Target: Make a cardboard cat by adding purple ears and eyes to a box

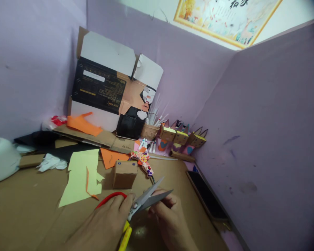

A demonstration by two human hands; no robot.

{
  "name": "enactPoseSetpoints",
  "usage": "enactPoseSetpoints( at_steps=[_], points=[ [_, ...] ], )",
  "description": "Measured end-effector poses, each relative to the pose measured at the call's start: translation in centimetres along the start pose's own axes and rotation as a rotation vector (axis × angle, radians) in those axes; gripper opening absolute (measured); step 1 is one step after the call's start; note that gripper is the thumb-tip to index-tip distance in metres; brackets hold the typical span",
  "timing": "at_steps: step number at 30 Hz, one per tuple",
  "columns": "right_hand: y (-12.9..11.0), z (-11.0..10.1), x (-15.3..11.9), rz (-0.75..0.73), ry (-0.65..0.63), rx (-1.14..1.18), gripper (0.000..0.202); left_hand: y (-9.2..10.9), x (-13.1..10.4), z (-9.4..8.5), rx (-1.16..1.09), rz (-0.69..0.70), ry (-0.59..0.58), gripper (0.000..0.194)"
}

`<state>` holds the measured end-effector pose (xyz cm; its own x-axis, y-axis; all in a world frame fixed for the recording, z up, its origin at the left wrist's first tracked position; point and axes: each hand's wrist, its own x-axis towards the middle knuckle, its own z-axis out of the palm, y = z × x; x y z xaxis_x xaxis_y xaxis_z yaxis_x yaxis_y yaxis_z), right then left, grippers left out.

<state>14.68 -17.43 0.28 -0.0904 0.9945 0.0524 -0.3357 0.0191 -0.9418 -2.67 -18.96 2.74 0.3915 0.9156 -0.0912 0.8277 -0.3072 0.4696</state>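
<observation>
My left hand is closed round the handles of a pair of scissors. A red loop shows above its fingers and a yellow handle part below. The scissors' metal blades stand apart, pointing up and right. Right behind them, my right hand has its fingers curled and pinched; the blades hide its fingertips and whatever they may hold. Beyond the scissors, a small brown cardboard box with two dark dots stands on the tabletop. A cut sheet of pale yellow paper, with a thin orange strip on it, lies left of the box.
Behind the box lie a patterned glue gun and orange paper. Several box figures with ears and a basket of pens line the back. A phone lies rightward; a white jar stands leftward.
</observation>
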Motion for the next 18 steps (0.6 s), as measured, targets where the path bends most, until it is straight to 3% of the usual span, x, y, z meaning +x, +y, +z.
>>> enactPoseSetpoints(
  at_steps=[9,18],
  points=[
    [-0.23,-0.09,0.10,-0.011,-0.010,-0.021,0.008,0.16,-0.24,-0.39,-0.043,-0.001,0.021,0.057],
    [0.07,-0.42,0.08,-0.040,-0.026,-0.030,0.007,0.22,-0.18,-0.08,0.051,0.029,0.056,0.057]
  ],
)
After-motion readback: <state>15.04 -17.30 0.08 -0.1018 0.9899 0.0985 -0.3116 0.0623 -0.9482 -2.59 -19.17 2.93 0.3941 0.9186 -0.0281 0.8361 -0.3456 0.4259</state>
